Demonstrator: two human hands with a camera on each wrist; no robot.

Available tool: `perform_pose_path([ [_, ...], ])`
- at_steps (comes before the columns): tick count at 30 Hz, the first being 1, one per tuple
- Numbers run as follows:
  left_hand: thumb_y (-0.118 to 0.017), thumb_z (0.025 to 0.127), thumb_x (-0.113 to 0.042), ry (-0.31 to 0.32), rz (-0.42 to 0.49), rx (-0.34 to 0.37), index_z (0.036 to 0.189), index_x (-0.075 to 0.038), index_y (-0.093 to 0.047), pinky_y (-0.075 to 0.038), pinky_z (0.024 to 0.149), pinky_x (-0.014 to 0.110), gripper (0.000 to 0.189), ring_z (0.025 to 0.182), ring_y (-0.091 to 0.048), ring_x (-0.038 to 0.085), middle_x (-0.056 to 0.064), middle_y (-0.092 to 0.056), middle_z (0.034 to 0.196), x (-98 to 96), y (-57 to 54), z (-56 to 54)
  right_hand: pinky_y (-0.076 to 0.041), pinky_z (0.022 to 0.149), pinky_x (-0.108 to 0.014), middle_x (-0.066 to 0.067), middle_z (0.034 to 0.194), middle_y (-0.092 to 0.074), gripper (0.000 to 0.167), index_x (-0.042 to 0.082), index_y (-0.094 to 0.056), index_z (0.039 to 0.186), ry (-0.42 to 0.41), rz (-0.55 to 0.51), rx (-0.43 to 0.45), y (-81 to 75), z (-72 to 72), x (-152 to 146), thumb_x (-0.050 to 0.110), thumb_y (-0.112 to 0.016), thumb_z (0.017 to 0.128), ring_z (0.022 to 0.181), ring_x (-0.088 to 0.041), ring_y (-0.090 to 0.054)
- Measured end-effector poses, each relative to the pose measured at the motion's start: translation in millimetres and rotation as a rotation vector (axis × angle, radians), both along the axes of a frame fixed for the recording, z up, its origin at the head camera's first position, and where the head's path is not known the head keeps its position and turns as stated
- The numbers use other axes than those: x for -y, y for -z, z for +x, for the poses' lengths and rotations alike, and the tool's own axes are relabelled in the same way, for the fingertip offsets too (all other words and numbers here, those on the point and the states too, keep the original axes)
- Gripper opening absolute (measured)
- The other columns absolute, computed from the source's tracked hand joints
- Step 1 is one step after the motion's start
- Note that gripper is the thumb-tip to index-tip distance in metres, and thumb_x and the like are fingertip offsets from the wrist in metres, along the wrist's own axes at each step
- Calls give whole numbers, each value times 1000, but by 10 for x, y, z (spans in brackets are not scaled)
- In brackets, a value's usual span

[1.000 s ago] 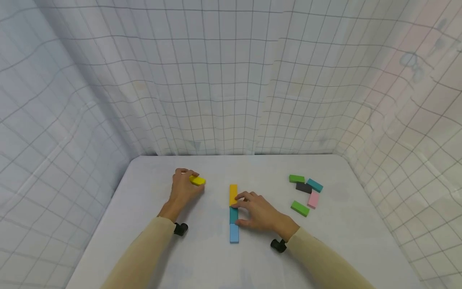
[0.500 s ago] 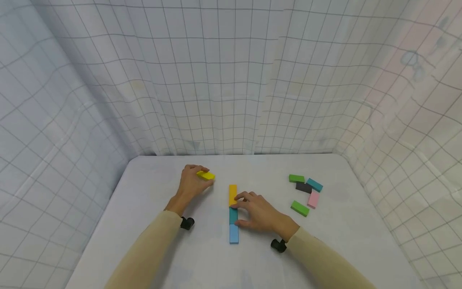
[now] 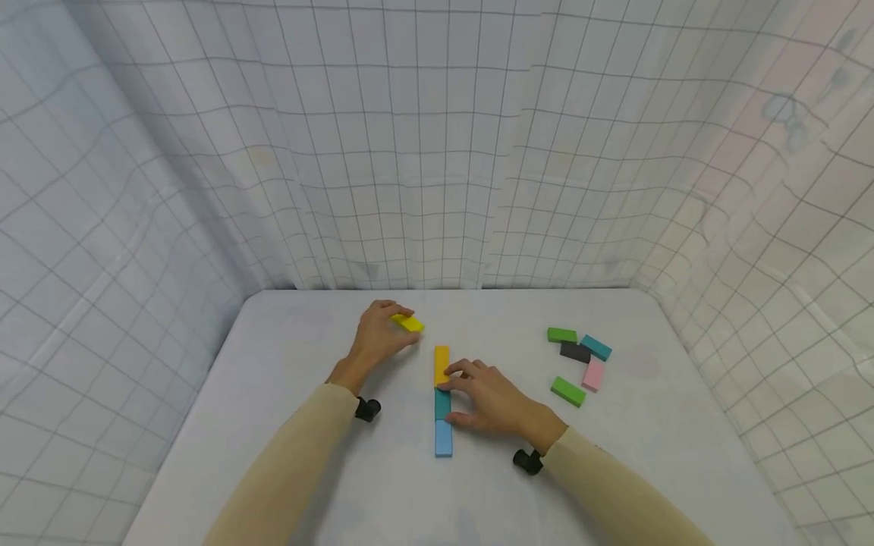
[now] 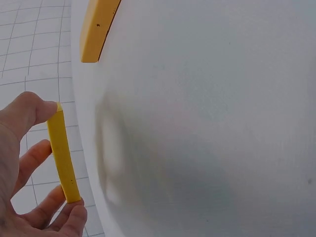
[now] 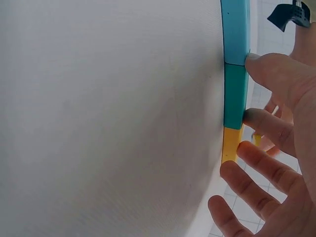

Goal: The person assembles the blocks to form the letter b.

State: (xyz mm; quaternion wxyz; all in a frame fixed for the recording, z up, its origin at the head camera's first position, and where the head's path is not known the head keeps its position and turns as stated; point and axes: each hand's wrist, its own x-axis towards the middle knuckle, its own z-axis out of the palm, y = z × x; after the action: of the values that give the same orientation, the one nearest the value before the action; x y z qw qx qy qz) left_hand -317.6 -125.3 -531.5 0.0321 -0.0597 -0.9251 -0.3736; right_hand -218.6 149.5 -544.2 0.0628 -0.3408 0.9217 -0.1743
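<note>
My left hand (image 3: 377, 335) pinches a yellow block (image 3: 410, 324) by its ends between thumb and fingers, above the table's far part. In the left wrist view, that yellow block (image 4: 61, 153) is raised, with its shadow on the table. Three blocks lie end to end in a straight row: orange-yellow (image 3: 441, 362) farthest, teal (image 3: 443, 405) in the middle, light blue (image 3: 444, 440) nearest me. My right hand (image 3: 495, 398) rests beside the row with spread, relaxed fingers. Its thumb touches near the light blue and teal joint, its index finger near the teal and orange-yellow joint.
On the right of the white table (image 3: 649, 470) lie loose blocks: two green (image 3: 568, 391), a black (image 3: 575, 352), a blue (image 3: 596, 347) and a pink one (image 3: 593, 374). White checked curtains (image 3: 437, 189) surround the table's back and sides.
My left hand has carried the yellow block to the right and farther away, closer to the row's far end. The right hand and the row have stayed in place.
</note>
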Motion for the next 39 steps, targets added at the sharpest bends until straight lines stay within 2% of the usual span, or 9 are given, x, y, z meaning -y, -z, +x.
perform_pose_path([
  [7,-95,96,-28,34,25,28,143,-8,-82,-50,134,65,53,154,-57,51,27,-57,166,-119,12,-50,-58,123,-57,-4,166,-63,57,25,-77,156,2,13,1,-10,-9,3,51,-87,106,149,-30,-61],
  [11,-97,95,-27,49,26,17,143,-9,-81,-50,134,65,54,154,-57,50,26,-58,165,-162,10,-60,-58,122,-57,-4,165,-64,57,24,-77,156,-9,18,-3,-5,-8,17,49,-88,106,148,-30,-61],
  [14,-98,94,-27,104,8,-24,142,-9,-83,-50,134,65,53,155,-58,51,24,-62,165,-175,62,-111,-59,121,-56,-5,165,-64,56,23,-77,155,-11,23,-6,1,-5,23,48,-88,106,147,-30,-62],
  [20,-97,94,-37,169,-44,-49,143,-21,-85,-52,133,63,53,155,-61,45,15,-64,168,-162,538,-440,-60,119,-55,-5,165,-64,56,23,-78,155,-17,25,-19,-7,2,20,49,-88,106,146,-30,-63],
  [22,-97,95,-37,189,-52,-45,145,-20,-83,-51,134,64,54,157,-59,47,16,-62,170,-179,539,-451,-60,119,-54,-4,164,-65,56,24,-78,155,-15,29,-23,-17,2,18,50,-87,106,146,-30,-63],
  [24,-97,95,-33,212,-33,-37,146,-16,-83,-49,134,67,55,158,-58,49,19,-60,171,-197,475,-421,-60,119,-54,-4,164,-65,56,24,-78,155,-14,27,-25,-26,2,15,50,-87,106,146,-30,-63],
  [27,-96,95,-31,248,-36,-53,145,-14,-83,-50,132,69,54,157,-58,52,21,-60,171,-210,445,-410,-60,119,-55,-5,164,-65,56,23,-78,155,-17,20,-26,-38,3,14,49,-88,106,146,-30,-63],
  [35,-88,102,-35,335,-135,-31,150,-18,-80,-45,138,67,51,167,-52,45,15,-53,182,-208,734,-594,-60,117,-56,-6,165,-64,54,22,-78,155,-21,9,-12,-38,12,26,46,-87,107,143,-31,-64],
  [39,-86,105,-36,352,-148,-21,149,-18,-81,-45,138,66,48,170,-50,43,14,-51,183,-213,813,-640,-61,117,-57,-6,165,-64,55,23,-78,155,-15,16,-19,-29,19,19,47,-87,107,143,-30,-64],
])
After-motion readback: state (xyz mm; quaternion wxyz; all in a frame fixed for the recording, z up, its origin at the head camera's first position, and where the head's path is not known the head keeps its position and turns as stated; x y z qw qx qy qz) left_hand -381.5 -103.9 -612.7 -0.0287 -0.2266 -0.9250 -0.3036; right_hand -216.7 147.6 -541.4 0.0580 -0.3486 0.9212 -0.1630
